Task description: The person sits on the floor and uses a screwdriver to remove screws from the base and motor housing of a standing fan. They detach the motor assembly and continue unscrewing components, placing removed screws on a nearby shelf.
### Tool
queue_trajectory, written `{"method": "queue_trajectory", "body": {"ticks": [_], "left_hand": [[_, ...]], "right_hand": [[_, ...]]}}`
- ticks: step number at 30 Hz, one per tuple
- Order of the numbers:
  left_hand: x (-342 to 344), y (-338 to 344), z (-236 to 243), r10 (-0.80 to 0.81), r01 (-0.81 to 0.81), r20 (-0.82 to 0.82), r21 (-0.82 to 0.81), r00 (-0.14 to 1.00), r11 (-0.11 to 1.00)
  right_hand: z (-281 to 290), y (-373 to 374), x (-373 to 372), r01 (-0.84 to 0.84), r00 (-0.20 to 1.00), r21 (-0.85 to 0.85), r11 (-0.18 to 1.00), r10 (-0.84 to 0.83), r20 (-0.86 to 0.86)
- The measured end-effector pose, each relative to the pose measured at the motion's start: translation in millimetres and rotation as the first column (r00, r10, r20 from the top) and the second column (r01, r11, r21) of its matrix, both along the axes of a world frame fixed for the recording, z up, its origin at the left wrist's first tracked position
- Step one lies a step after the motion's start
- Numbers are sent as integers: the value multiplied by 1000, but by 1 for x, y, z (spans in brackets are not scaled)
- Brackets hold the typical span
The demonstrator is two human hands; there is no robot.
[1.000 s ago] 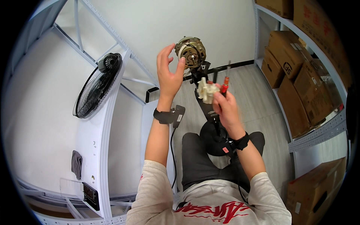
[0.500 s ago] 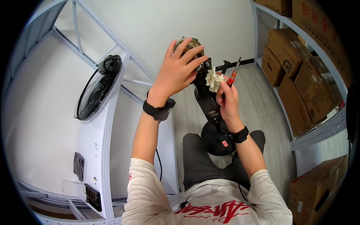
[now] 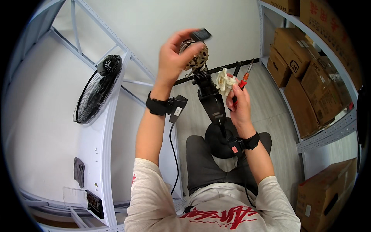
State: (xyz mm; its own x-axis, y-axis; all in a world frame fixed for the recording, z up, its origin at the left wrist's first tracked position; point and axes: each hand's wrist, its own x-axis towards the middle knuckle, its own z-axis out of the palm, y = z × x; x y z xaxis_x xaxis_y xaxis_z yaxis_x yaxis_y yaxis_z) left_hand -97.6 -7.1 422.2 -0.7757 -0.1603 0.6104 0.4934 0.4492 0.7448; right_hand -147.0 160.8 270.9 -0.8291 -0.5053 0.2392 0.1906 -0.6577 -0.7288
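Note:
In front of me stands a black fan stand [image 3: 211,105] on a round base [image 3: 216,149] between my legs. The bare metal motor [image 3: 200,58] sits at its top. My left hand [image 3: 176,58] curls around the motor's left side, its fingers on a small black plastic piece [image 3: 201,34] above the motor; motion blurs that piece. My right hand [image 3: 241,102], right of the stand, is closed on a cream-white plastic gearbox [image 3: 225,82] and a red-handled screwdriver [image 3: 242,83]. The screwdriver's tip points up and away. A short black part [image 3: 237,69] sticks up by the gearbox.
At left, a white shelf [image 3: 101,154] bears a black fan head with grille [image 3: 98,91], a grey cloth [image 3: 79,172], small screws and a bit set [image 3: 94,203]. A rack at right holds cardboard boxes [image 3: 322,87]. Another box [image 3: 326,195] stands lower right. A cable [image 3: 176,154] hangs from my left wrist.
My left hand has gone from spread over the motor to curled, with the black piece now at its fingers. My right hand has shifted slightly right with the gearbox and screwdriver.

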Motion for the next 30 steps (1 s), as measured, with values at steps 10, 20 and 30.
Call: {"method": "queue_trajectory", "body": {"ticks": [10, 20, 30], "left_hand": [[-4, -55, -13, -214, 331, -253, 703, 944, 629], [-8, -56, -21, -97, 155, -180, 340, 979, 928], [-4, -51, -25, -190, 221, -114, 433, 975, 874]], "right_hand": [[19, -18, 8, 238, 959, 5, 971, -234, -159], [46, -68, 29, 618, 703, 106, 779, -487, -518], [51, -91, 18, 775, 575, 65, 628, -661, -482]]}}
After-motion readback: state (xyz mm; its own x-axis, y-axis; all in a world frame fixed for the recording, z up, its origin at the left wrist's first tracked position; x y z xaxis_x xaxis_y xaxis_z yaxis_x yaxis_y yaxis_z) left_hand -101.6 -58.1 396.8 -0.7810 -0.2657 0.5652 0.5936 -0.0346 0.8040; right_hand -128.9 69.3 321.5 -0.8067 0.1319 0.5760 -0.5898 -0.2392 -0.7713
